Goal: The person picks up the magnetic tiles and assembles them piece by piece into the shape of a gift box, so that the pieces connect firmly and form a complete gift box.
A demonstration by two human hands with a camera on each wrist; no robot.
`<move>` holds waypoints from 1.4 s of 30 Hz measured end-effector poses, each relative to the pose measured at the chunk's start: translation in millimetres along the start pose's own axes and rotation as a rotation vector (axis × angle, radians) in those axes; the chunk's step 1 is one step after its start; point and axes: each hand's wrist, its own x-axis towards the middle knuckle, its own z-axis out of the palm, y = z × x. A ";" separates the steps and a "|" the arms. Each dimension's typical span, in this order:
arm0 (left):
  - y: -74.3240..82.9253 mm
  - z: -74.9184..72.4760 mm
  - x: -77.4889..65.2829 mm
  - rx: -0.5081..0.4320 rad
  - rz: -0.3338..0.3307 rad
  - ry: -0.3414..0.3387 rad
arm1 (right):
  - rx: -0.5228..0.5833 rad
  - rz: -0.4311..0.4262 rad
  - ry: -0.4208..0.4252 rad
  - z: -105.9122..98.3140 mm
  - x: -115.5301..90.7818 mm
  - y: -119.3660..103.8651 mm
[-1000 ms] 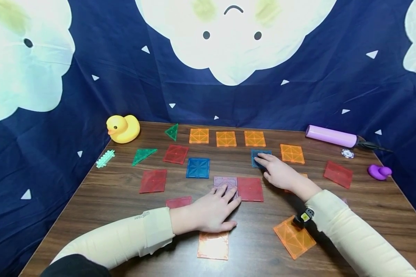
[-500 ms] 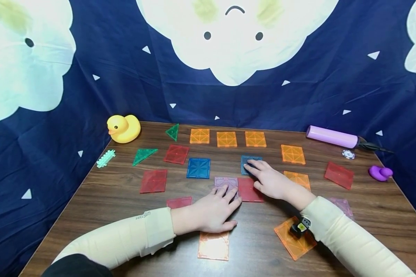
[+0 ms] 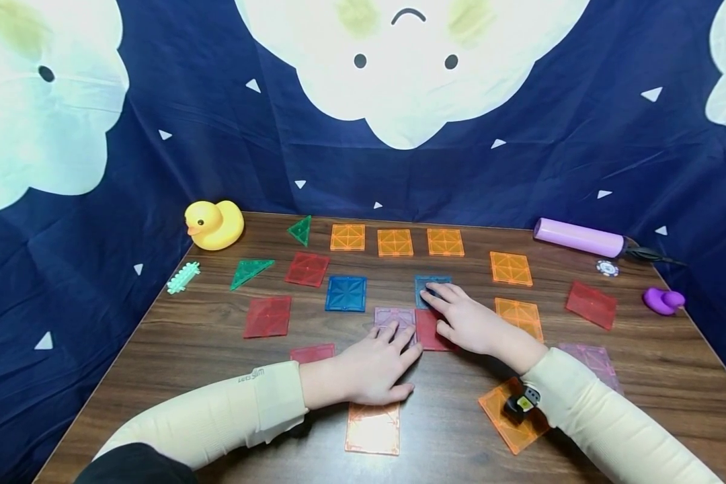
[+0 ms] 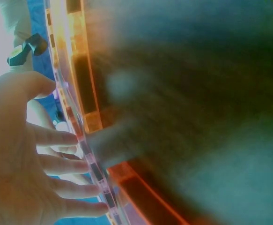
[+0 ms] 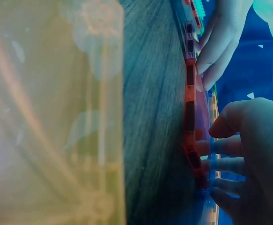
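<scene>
The left hand [image 3: 375, 368] rests with fingers spread and uncurled on the lavender tile [image 3: 390, 316] on the wooden surface [image 3: 187, 349]. The right hand [image 3: 474, 325] has its fingers loosely extended, tips on a blue tile [image 3: 421, 282] just beyond the red tile [image 3: 427, 333]; whether those two edges touch is hard to tell. The red tile adjoins the lavender tile's right side. A darker blue tile [image 3: 346, 294] lies apart, farther left.

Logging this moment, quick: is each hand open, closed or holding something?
Left hand: open, spread flat with its tips on a purple tile.
Right hand: open, its tips on a blue tile.
</scene>
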 end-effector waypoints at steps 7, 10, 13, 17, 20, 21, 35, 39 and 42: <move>0.4 -1.6 0.6 -0.002 0.003 -0.005 | 0.006 -0.023 0.003 1.3 -5.7 0.9; -0.2 -0.8 1.2 -0.008 0.004 -0.008 | 0.024 -0.036 -0.007 0.5 -14.9 -1.8; -3.4 -0.7 0.8 -0.020 0.009 -0.014 | 0.010 -0.067 -0.005 1.0 -27.2 -5.3; -16.1 -3.6 -4.2 -0.073 0.018 0.011 | -0.042 -0.118 0.009 5.2 -36.9 -7.7; -34.0 -10.3 -10.8 -0.136 0.001 0.073 | -0.075 -0.141 0.021 7.0 -36.3 -7.7; -41.4 -13.0 -13.2 -0.158 -0.014 0.095 | -0.083 -0.146 0.025 6.9 -35.4 -7.7; -103.0 -6.9 -33.9 -0.262 -0.235 0.006 | -0.098 -0.225 0.069 5.2 -28.1 -4.4; -108.4 -4.5 -26.4 -0.258 -0.217 0.015 | -0.081 -0.209 0.051 3.3 -27.2 -4.4; -110.3 -7.1 -15.7 -0.248 -0.195 0.013 | -0.066 -0.197 0.045 2.9 -27.7 -4.0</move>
